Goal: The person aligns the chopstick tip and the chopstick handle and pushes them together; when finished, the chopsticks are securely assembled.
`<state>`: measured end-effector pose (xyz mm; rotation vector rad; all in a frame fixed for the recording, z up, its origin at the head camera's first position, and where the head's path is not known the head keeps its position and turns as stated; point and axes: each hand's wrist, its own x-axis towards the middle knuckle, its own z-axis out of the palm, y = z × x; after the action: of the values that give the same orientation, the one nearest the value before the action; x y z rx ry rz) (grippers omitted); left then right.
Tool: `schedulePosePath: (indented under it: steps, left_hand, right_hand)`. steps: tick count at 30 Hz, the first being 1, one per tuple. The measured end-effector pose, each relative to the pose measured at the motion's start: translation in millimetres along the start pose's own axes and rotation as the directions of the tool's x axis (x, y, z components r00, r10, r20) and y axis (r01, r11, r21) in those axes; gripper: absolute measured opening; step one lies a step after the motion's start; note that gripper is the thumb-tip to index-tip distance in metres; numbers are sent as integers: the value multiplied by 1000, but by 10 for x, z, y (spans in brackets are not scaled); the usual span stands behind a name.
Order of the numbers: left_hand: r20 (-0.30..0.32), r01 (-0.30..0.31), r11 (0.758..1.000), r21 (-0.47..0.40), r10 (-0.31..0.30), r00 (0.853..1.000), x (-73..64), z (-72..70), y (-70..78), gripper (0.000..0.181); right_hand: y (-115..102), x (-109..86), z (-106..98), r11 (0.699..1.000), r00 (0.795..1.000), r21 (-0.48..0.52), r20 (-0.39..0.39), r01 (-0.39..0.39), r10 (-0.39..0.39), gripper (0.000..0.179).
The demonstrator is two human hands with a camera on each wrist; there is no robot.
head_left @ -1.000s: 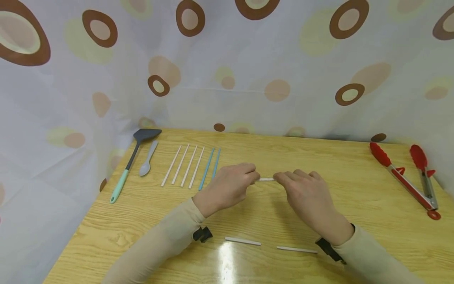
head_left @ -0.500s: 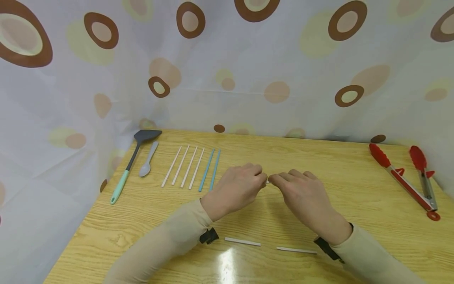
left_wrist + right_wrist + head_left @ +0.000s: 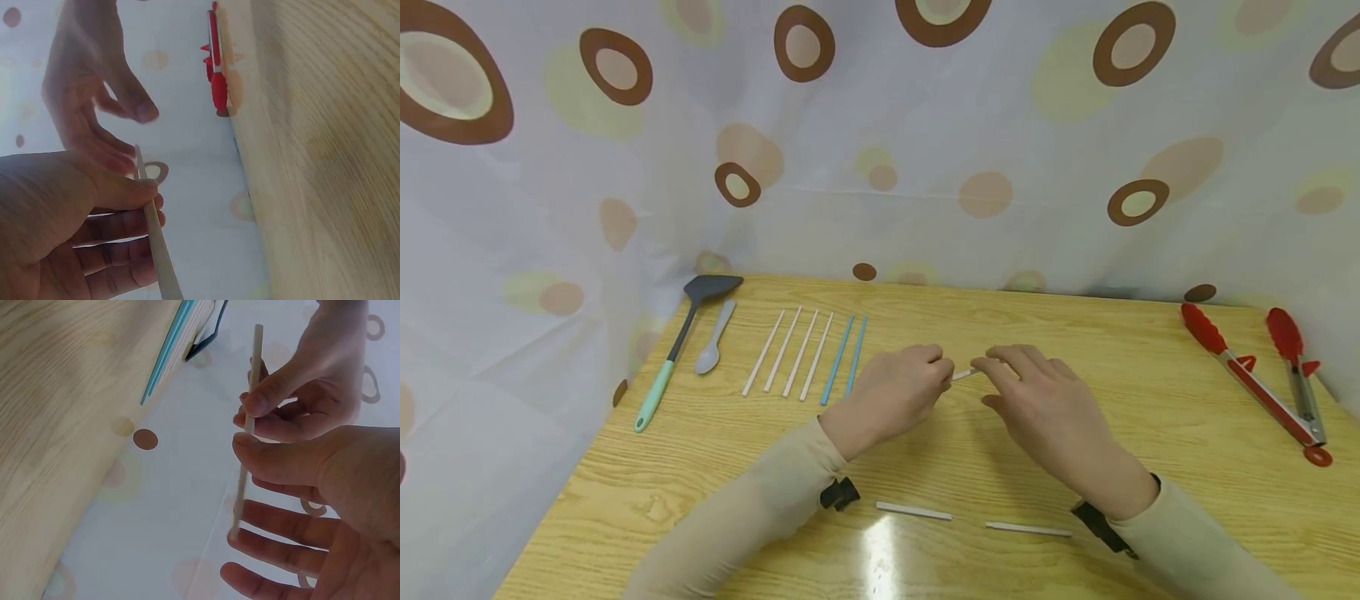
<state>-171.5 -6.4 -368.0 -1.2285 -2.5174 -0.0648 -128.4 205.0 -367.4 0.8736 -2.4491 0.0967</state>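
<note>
A white chopstick (image 3: 966, 375) is up off the table between my two hands. My left hand (image 3: 897, 387) pinches it between thumb and fingers, as the left wrist view shows, with the chopstick's (image 3: 161, 250) near part running past the palm. My right hand (image 3: 1047, 408) is at its other end. There the fingers (image 3: 281, 547) lie nearly straight behind the stick. The right thumb (image 3: 139, 106) stands away from the chopstick in the left wrist view.
Left of my hands lie several white chopsticks (image 3: 805, 354), two blue chopsticks (image 3: 838, 362), a grey spoon (image 3: 711, 346) and a turner (image 3: 662, 375). Two white sticks (image 3: 913, 510) lie end to end in front of me. Red tongs (image 3: 1262, 387) lie far right, below a patterned curtain (image 3: 925, 150).
My hands came close together on the chopstick, then moved apart again. My right hand's fingers have loosened, and its thumb has come away. The chopstick is now slightly tilted.
</note>
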Motion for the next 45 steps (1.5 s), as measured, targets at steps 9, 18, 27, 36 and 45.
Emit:
schedulePosePath:
  steps: [9,18,27,36,45]
  left_hand:
    - [35,177,936,-304,-175,984,54,114,-226,9]
    - [214,390,820,-418,-328,920,91,295,-470,16]
    - [279,499,743,-446,-414,866,35,486,-632,49]
    - [356,574,704,-418,-455,817,51,565,-687,31]
    - [341,566,744,-356,-461,819,52,578,-694,7]
  right_hand:
    - [14,-73,-84,999,995,48,92,18,-22,51]
    - [-82,-259,-91,981,957,177,261,83,-128,52]
    - [-137,-366,-49,950,831,311,525,15,-185,49]
    - [-163,-476,3,959,783,282,589,35,-202,45]
    - [-172,-577,17,962,769,272,613,12,-183,45]
